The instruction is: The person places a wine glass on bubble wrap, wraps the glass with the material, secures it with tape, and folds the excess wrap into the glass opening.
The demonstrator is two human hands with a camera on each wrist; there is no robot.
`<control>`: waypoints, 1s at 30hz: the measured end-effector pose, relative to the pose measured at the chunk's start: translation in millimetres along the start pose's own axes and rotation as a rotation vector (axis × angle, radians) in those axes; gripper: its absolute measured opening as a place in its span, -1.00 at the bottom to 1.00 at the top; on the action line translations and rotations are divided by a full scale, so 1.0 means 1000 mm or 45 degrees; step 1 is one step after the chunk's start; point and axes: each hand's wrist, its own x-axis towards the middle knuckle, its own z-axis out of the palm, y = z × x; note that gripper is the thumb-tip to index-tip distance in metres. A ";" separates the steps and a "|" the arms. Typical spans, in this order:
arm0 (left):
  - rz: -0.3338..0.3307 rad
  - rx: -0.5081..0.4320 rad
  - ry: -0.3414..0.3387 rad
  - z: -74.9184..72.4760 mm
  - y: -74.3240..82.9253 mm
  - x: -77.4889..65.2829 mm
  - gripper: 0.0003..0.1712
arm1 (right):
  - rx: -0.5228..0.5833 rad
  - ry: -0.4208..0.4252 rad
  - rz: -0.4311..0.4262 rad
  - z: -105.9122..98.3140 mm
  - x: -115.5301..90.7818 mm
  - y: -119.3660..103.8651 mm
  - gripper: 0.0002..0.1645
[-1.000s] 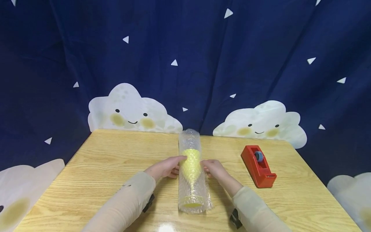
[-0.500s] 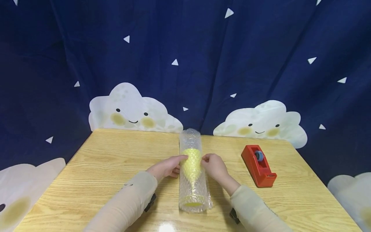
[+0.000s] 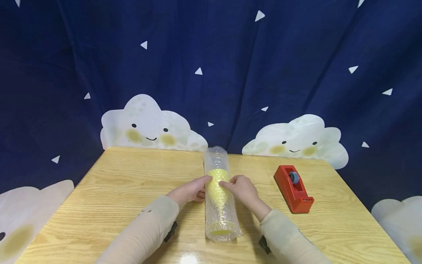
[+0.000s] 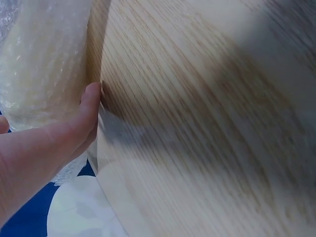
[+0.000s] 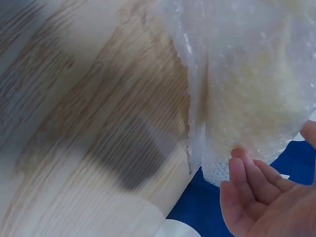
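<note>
A yellow goblet-shaped thing [image 3: 219, 192], wide at the far end with a narrow stem and a round foot toward me, lies inside a roll of clear bubble wrap [image 3: 216, 158] on the table. My left hand [image 3: 189, 190] holds the roll's left side, thumb on top and fingers down beside it. In the left wrist view its fingertips [image 4: 91, 94] reach the tabletop next to the wrap. From the right, my right hand [image 3: 244, 190] grips the roll, thumb laid over the top. Its curled fingers [image 5: 242, 173] touch the wrap's side in the right wrist view.
A red tape dispenser [image 3: 294, 190] with a roll of blue tape [image 3: 293, 178] stands on the right of the wooden table [image 3: 148, 165]. A loose edge of the wrap [image 5: 194, 98] shows along the roll's right side. Behind the table hangs a dark blue curtain [image 3: 178, 55] with clouds.
My right hand has moved from the roll's right edge slightly inward, and its thumb now lies over the top. The roll's near end has shifted slightly right. My left hand stays in place.
</note>
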 end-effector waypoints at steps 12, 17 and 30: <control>-0.001 -0.044 -0.024 0.000 -0.003 0.003 -0.18 | 0.256 -0.093 0.165 0.001 0.008 0.012 -0.42; -0.013 -0.062 0.009 0.003 -0.002 0.003 -0.19 | 0.075 -0.104 0.041 0.001 0.005 0.012 -0.49; 0.012 -0.059 0.044 0.010 -0.002 0.007 -0.26 | -0.115 -0.069 -0.012 -0.006 0.003 0.005 -0.61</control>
